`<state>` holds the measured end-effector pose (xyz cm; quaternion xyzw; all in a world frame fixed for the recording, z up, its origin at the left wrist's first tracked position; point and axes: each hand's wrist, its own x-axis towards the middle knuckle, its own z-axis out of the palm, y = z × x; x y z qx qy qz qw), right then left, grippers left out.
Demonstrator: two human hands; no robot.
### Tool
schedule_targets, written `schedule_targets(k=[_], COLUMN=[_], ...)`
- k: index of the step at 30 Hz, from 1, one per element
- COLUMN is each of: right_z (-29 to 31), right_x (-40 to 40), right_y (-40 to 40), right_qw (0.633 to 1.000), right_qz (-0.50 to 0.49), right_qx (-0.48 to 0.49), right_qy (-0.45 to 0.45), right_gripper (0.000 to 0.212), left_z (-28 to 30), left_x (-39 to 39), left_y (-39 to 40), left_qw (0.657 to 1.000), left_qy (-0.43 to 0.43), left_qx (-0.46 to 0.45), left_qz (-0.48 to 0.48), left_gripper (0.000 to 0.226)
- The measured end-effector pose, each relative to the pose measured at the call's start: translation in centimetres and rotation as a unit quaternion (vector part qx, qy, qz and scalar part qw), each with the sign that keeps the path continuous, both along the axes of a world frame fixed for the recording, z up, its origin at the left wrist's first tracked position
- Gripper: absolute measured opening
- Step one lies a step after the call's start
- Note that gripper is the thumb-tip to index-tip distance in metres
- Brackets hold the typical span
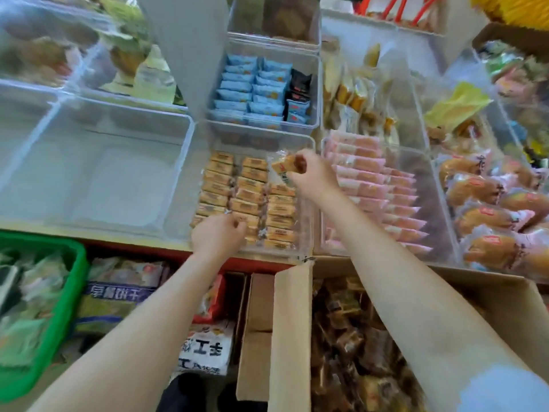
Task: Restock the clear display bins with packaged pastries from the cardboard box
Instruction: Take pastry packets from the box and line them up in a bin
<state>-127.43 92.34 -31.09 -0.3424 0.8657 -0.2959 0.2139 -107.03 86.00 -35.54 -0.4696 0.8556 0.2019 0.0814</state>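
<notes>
Restocking in progress: cardboard box [292,322] open below the shelf, clear bin [306,233] nearly full of tan pastry rows, left hand [218,234] pinching a front-row pack, right hand [312,173] gripping one packaged pastry [283,166] over the back-right gap; next move probably calls for seating it upright.

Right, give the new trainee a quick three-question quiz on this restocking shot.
1. True or false: the right hand holds a wrapped pastry above the bin of orange-labelled pastries.
2. Which packets fill the bin just right of that one? A) blue B) pink C) black
3. Fill in: the left hand touches the packets at the bin's ____ edge.

Key: 1 true. 2 B, the pink packets. 3 near; the cardboard box stands open below.
</notes>
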Motion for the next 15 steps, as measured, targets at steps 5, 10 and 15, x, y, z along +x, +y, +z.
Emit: schedule_targets(k=[5, 10, 15], right_z=[-3.6, -6.4, -8.2], right_x=[-0.8, -1.3, -1.5], right_y=[-3.4, -5.8, -6.6], right_qw=[0.959, 0.918, 0.885], right_qz=[0.116, 0.172, 0.212], right_qx=[0.121, 0.259, 0.377], right_qy=[0.227, 0.247, 0.174], right_gripper=[0.014, 0.031, 0.064], left_z=[-0.4, -1.2, -1.4], left_x=[-1.1, -1.0, -1.2], left_y=[-0.7, -0.7, -0.6], left_qw=[0.997, 0.998, 0.999], left_qy=[-0.069, -0.048, -0.041], left_qx=[-0.02, -0.029, -0.02], left_qz=[0.015, 0.02, 0.021], left_gripper=[0.037, 0.04, 0.043])
